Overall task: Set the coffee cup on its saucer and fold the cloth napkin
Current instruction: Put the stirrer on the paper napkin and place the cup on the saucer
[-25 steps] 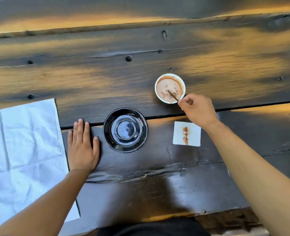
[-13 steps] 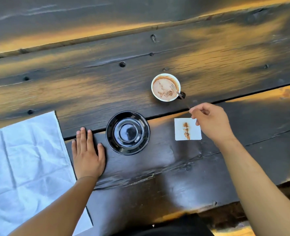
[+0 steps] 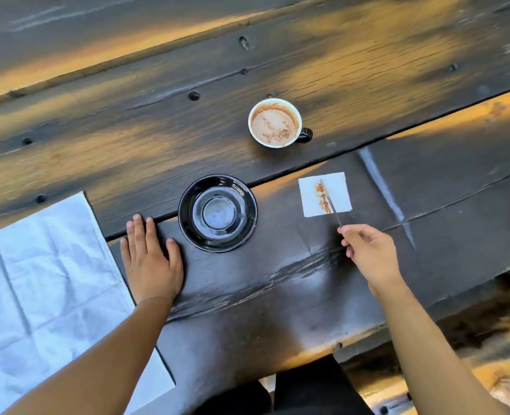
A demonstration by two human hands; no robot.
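A coffee cup (image 3: pixel 275 122), white inside with brown foam and a dark handle on its right, stands on the dark wooden table (image 3: pixel 277 295). Nearer me sits an empty black saucer (image 3: pixel 218 213). A white cloth napkin (image 3: pixel 44 292) lies spread flat at the left edge. My left hand (image 3: pixel 152 262) rests flat on the table between napkin and saucer, fingers apart. My right hand (image 3: pixel 367 253) pinches a thin metal spoon (image 3: pixel 330 202), whose tip lies over a small stained paper square (image 3: pixel 325 194).
The table is made of rough planks with gaps and bolt heads. Its near edge runs below my arms, with my dark-clothed lap (image 3: pixel 292 390) under it. The stained paper square lies right of the saucer, below the cup.
My right hand has lifted the spoon out of the cup and drawn it toward me, over the paper square. The left hand has stayed flat. The view has shifted slightly.
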